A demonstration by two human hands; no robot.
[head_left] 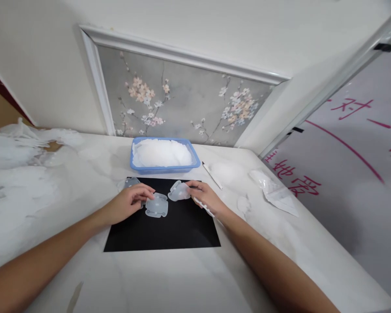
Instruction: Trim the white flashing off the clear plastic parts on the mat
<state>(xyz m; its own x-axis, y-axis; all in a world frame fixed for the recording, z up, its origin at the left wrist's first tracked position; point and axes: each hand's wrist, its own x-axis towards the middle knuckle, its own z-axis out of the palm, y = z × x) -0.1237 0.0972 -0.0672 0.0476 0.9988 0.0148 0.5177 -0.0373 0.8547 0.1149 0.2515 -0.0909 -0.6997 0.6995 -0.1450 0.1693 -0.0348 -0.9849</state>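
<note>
My left hand [128, 203] hovers low over the left half of a black mat [176, 232], its fingers bent and a little apart. Its fingertips touch or nearly touch the upper left corner of a translucent, square-shaped plastic piece with rounded flaps [157, 208]. Between the thumb and fingers of my right hand [206, 198] is a similar translucent plastic piece [178, 191], tilted above the mat. A slim white stick-like tool [204, 207] also lies across that hand, tucked under its fingers. Behind my left hand, a third translucent piece [132, 182] is partly hidden.
A blue tray [164, 169] filled with white material stands behind the mat. Right of it lie a white pen-like tool [212, 175] and a clear plastic bag [275, 193]. Translucent sheets [16, 174] pile up on the left. A whiteboard [345, 174] borders the right side.
</note>
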